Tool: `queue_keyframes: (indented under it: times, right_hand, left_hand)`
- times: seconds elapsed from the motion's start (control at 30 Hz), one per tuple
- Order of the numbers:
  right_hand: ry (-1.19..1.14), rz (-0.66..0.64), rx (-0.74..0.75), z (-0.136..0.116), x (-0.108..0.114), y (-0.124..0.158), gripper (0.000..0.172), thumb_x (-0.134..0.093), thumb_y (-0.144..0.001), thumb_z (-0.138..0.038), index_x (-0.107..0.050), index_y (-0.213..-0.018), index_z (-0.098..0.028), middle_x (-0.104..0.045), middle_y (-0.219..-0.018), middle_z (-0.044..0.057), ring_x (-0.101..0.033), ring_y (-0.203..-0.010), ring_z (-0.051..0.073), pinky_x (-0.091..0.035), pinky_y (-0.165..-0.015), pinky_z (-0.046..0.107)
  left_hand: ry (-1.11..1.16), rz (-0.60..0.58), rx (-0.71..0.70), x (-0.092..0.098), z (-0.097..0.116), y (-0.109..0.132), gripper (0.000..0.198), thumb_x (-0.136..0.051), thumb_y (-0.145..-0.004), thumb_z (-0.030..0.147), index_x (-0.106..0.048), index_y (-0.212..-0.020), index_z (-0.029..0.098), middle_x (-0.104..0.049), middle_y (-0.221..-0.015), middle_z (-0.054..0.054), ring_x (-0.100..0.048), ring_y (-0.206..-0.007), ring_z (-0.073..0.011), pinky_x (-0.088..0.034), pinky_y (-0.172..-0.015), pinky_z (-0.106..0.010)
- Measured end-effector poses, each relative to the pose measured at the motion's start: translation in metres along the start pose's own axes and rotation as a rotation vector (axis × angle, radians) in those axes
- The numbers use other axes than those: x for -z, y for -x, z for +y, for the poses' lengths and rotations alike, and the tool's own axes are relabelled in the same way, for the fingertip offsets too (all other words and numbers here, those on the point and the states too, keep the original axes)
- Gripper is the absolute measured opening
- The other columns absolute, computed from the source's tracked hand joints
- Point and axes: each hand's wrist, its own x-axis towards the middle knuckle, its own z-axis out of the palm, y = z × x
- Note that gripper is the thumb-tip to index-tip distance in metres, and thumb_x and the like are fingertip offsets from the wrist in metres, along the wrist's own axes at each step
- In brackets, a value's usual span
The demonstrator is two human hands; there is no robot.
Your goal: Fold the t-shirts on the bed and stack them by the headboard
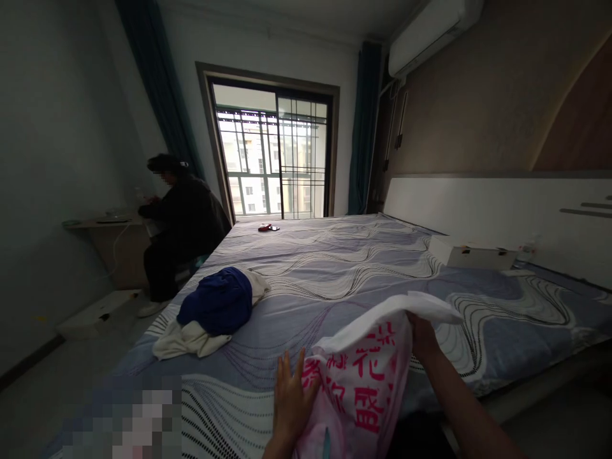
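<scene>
Pink-lettered white cloth (pixel 370 376) is lifted at the near side of the bed (pixel 329 255), not yet flat or folded; right hand (pixel 424 336) pinches its upper edge, left hand (pixel 292 395), spread, rests against it.

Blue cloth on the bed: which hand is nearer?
Left hand. It's to the blue cloth's right, closer to the camera; the right hand, gripping the pink-lettered cloth, is farther right.
</scene>
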Motion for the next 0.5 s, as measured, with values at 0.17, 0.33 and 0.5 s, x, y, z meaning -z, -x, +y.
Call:
queue_keyframes:
  times: [0.17, 0.33, 0.5]
  right_hand:
    - [0.37, 0.132, -0.152, 0.046, 0.021, 0.044, 0.053, -0.052, -0.066, -0.029, -0.064, -0.112, -0.006, -0.067, -0.098, 0.027, -0.059, -0.11, 0.045, -0.044, -0.091, 0.057]
    - [0.684, -0.19, 0.284, 0.056, -0.038, 0.092, 0.068, -0.053, -0.078, -0.027, -0.045, -0.143, -0.009, -0.042, -0.15, 0.019, -0.033, -0.142, 0.032, -0.028, -0.115, 0.045]
    - [0.685, -0.456, 0.252, 0.05, -0.076, 0.107, 0.055, -0.047, -0.09, -0.03, -0.048, -0.144, -0.018, -0.047, -0.15, 0.01, -0.032, -0.144, 0.029, -0.023, -0.116, 0.046]
  left_hand:
    - [-0.129, -0.086, -0.013, 0.005, 0.028, -0.012, 0.044, -0.056, -0.085, 0.056, -0.07, -0.113, 0.026, -0.056, -0.141, -0.013, -0.044, -0.136, -0.035, -0.029, -0.112, -0.057]
    - [0.096, -0.202, -0.07, 0.013, 0.037, -0.02, 0.034, -0.042, -0.094, 0.044, -0.068, -0.088, 0.022, -0.071, -0.089, -0.006, -0.064, -0.087, -0.0212, -0.046, -0.084, -0.036]
    - [0.426, -0.213, 0.009, 0.058, 0.015, 0.019, 0.039, -0.044, -0.093, 0.052, -0.063, -0.077, 0.022, -0.064, -0.072, -0.001, -0.058, -0.07, -0.0173, -0.046, -0.067, -0.027]
